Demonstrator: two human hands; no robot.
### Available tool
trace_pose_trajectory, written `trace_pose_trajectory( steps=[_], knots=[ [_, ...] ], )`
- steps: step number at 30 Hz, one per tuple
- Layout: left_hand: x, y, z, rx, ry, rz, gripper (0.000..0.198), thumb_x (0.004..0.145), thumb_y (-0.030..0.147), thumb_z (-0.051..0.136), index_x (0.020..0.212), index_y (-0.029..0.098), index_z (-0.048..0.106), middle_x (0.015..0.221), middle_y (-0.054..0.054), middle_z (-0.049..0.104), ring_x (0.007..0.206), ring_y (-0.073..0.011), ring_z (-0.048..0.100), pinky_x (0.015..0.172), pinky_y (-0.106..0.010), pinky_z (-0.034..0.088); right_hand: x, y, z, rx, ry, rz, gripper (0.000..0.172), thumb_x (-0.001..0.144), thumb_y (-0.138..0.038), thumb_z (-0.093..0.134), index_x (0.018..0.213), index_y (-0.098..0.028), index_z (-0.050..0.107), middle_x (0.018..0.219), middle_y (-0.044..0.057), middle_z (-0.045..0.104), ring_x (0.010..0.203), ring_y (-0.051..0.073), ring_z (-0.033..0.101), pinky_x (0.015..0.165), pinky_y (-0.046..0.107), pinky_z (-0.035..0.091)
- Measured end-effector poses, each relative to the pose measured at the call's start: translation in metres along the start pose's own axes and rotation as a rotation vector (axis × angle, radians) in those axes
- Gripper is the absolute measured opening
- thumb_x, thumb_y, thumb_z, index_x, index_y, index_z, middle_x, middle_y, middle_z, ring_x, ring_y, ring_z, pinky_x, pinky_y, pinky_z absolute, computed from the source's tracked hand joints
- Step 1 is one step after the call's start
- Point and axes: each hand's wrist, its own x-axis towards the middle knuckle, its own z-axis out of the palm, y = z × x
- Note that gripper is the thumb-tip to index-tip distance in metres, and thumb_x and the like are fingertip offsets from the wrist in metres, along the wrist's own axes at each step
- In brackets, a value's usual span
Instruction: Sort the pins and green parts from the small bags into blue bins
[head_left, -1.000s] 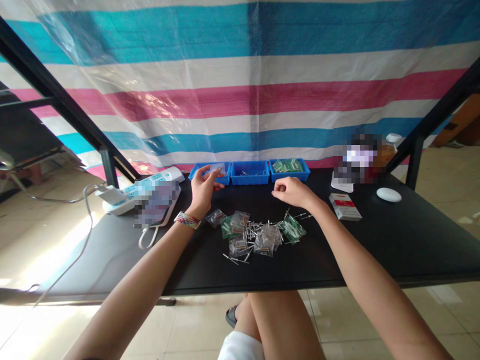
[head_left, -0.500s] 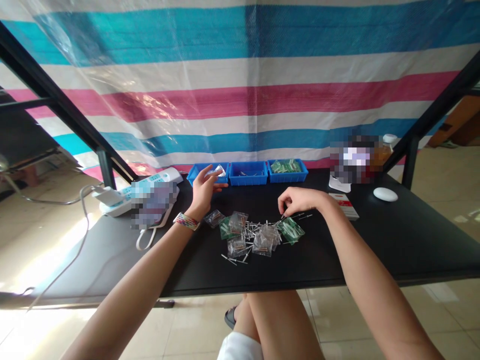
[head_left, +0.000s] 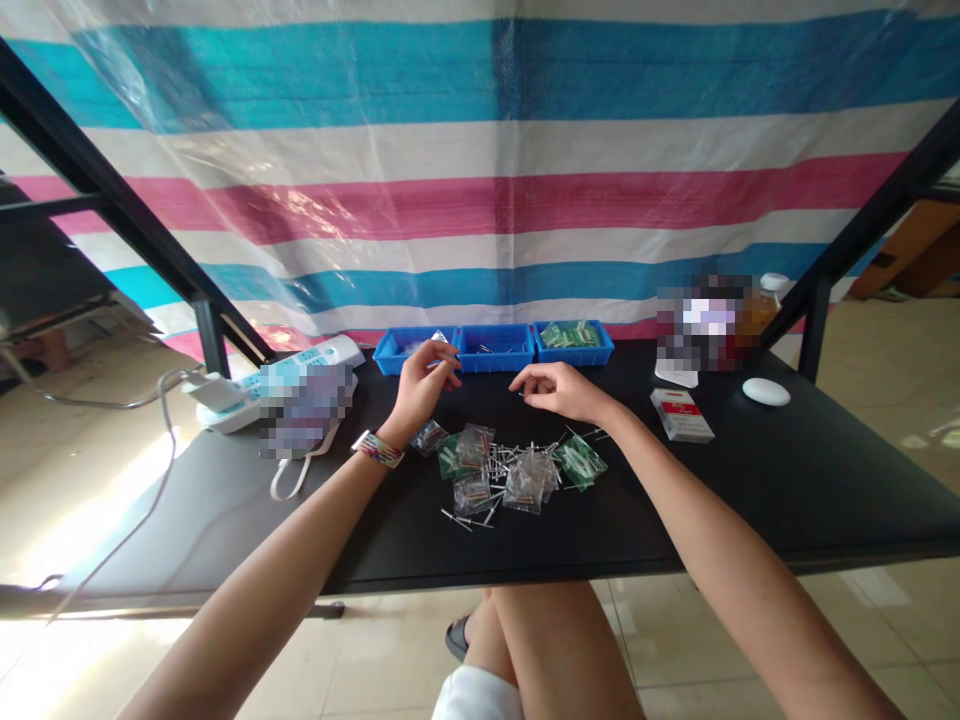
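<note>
My left hand point(head_left: 426, 388) hovers in front of the left blue bin point(head_left: 388, 352), fingers loosely curled and apart, with nothing clearly visible in them. My right hand point(head_left: 561, 390) is pinched shut just before the middle blue bin point(head_left: 495, 361); a small, thin metal tip shows at its fingers, apparently a blind rivet point(head_left: 522, 393). Below both hands lies a pile of loose silver rivets point(head_left: 510, 455). Clear packets of small brown parts point(head_left: 527, 485) and green-and-white packets point(head_left: 581, 462) lie among them. Another clear packet point(head_left: 430, 437) rests near my left wrist.
The right blue bin point(head_left: 574, 357) holds green packets; the middle one has a few rivets. A power strip point(head_left: 315, 355) and a blurred device with a white cable point(head_left: 289, 480) lie left. A red-and-white box point(head_left: 681, 415), a white oval object point(head_left: 766, 392) and a bottle point(head_left: 772, 290) stand right.
My right hand has risen from the pile's right side and moved left, toward the middle bin. My left hand has shifted slightly right, and its fingers have curled in.
</note>
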Motion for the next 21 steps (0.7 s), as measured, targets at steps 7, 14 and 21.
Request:
trace_pose_trajectory(
  steps=[7,14,21],
  knots=[
    [-0.012,0.012,0.012,0.08,-0.438,-0.033,0.04,0.097,0.053,0.063,0.093,0.015,0.075,0.086,-0.008,0.075,0.074,-0.018,0.07,0.065,-0.027,0.053,0.003,-0.005,0.027,0.524,0.196,0.018,0.037,0.07,-0.046,0.09,0.086,-0.02,0.069,0.099,0.006,0.079,0.066,0.017,0.073,0.059,0.029,0.059],
    [-0.014,0.014,0.017,0.024,-0.456,-0.088,0.039,0.092,0.053,0.072,0.083,0.015,0.072,0.071,-0.005,0.071,0.066,-0.0156,0.064,0.063,-0.026,0.051,0.006,-0.001,0.038,0.546,0.303,0.059,0.04,0.064,-0.045,0.094,0.087,-0.018,0.076,0.078,-0.001,0.07,0.057,0.01,0.063,0.048,0.021,0.053],
    [-0.016,0.015,0.019,-0.043,-0.412,-0.064,0.032,0.088,0.046,0.078,0.086,0.016,0.067,0.07,0.0,0.066,0.065,-0.0136,0.064,0.061,-0.023,0.05,0.005,-0.003,0.038,0.641,0.269,0.087,0.038,0.067,-0.045,0.091,0.085,-0.018,0.071,0.077,-0.001,0.069,0.059,0.012,0.065,0.051,0.025,0.06]
  ],
)
